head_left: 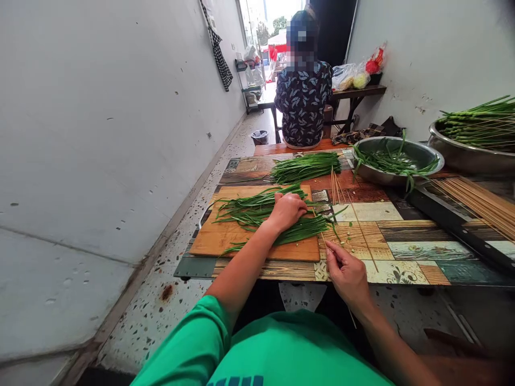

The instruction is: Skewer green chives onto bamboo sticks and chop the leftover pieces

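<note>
My left hand (287, 210) is over the wooden cutting board (211, 236), its fingers curled onto green garlic chives (249, 205) near their cut ends. More chives lie loosely across the board below that hand. My right hand (346, 272), at the table's front edge, pinches a thin bamboo skewer (323, 236). Its upper end points toward the chive ends by the left hand, and its lower end sticks out below the right wrist. Whether the tip has gone into a chive cannot be made out.
Behind the board lies a chive bundle (308, 166) beside loose skewers (335, 187). To the right are a metal bowl (402, 179) with chive scraps, a large knife (450, 220), a skewer pile (478, 201) and a basin (462, 155) of skewered greens. A person (302, 104) sits beyond the table.
</note>
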{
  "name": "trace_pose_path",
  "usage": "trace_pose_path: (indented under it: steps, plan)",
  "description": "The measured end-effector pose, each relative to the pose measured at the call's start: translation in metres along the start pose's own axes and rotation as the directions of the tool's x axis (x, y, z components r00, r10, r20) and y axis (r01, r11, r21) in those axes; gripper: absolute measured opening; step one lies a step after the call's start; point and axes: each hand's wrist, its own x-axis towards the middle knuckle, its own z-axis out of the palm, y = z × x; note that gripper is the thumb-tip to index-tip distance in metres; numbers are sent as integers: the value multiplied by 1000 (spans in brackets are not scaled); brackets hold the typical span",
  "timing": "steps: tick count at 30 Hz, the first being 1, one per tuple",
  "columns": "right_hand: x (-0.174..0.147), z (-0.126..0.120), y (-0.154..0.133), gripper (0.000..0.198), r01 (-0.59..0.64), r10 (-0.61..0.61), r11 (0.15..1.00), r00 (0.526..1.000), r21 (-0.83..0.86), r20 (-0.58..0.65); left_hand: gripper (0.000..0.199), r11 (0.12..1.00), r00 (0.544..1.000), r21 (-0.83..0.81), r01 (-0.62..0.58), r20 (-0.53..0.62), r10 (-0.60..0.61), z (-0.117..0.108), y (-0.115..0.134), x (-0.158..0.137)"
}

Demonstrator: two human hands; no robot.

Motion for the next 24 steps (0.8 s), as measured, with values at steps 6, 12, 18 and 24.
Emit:
trace_pose_path:
  steps: [6,12,18,24]
  plan:
    - [1,1,-2,37,-9,9,1000,1000,11,-3,14,971,987,-188,146,-40,-156,-3,1,1]
    - [1,0,-2,37,-26,26,999,1000,22,7,17,941,976,-265,208,-9,-218,-2,2,2]
    - [2,0,-5,37,-35,35,999,999,17,16,19,947,981,-262,188,8,-192,-3,3,0]
    - [2,0,-3,36,-38,37,999,999,27,20,22,962,983,-207,181,15,-182,-3,5,0]
